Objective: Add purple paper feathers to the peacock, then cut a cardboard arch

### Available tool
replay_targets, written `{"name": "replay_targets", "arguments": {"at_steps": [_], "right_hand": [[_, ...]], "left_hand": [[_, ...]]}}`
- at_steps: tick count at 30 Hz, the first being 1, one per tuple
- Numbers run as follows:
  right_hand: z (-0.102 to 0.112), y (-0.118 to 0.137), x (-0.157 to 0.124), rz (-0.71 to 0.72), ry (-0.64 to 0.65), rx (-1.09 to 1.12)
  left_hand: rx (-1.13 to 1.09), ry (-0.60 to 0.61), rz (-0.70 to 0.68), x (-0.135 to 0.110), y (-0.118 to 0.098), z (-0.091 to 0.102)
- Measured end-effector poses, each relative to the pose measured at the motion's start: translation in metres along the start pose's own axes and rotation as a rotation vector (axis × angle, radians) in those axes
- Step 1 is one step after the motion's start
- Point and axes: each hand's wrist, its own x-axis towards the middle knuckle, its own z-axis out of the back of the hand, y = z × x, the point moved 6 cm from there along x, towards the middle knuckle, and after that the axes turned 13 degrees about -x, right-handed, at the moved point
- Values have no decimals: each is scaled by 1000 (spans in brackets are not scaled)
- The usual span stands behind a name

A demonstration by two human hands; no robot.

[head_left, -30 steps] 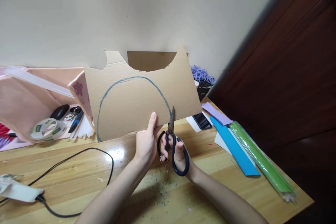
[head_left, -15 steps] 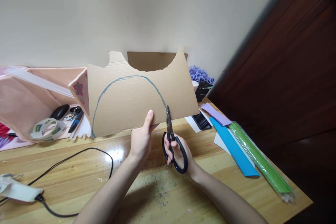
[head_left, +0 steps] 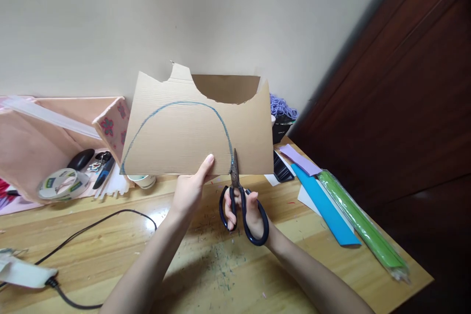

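My left hand (head_left: 192, 185) grips the lower edge of a sheet of cardboard (head_left: 176, 142), thumb on the front face and fingers hidden behind. A blue arch is drawn on the sheet, and its top edge has curved cut-outs. My right hand (head_left: 247, 208) holds a pair of scissors (head_left: 239, 191) with black handles, fingers through the loops. The scissors point upward, their dark blades at the cardboard's bottom edge, over the right foot of the blue line. The handles stand somewhat apart.
On the wooden table (head_left: 206, 274) at left are a pink box (head_left: 33, 147), a tape roll (head_left: 62, 184), a paper cup (head_left: 143, 181) and a power strip (head_left: 25, 270) with a black cord. Blue paper (head_left: 324, 206) and a green packet (head_left: 360, 225) lie right, below purple yarn (head_left: 281, 106).
The cardboard has turned clockwise, so its bottom edge is now level. The scissor handles have spread wider. A paper cup now shows under the sheet's left corner.
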Motion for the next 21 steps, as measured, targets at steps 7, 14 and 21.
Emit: {"name": "replay_targets", "arguments": {"at_steps": [7,14,21], "right_hand": [[4,3,2,17,-5,6],[4,0,-4,6,-112,-50],[5,6,-7,-22,-95,-49]], "left_hand": [[-10,3,63,-3,6,-3],[-34,38,49,-3,5,-5],[-54,61,39,-4,0,-7]]}}
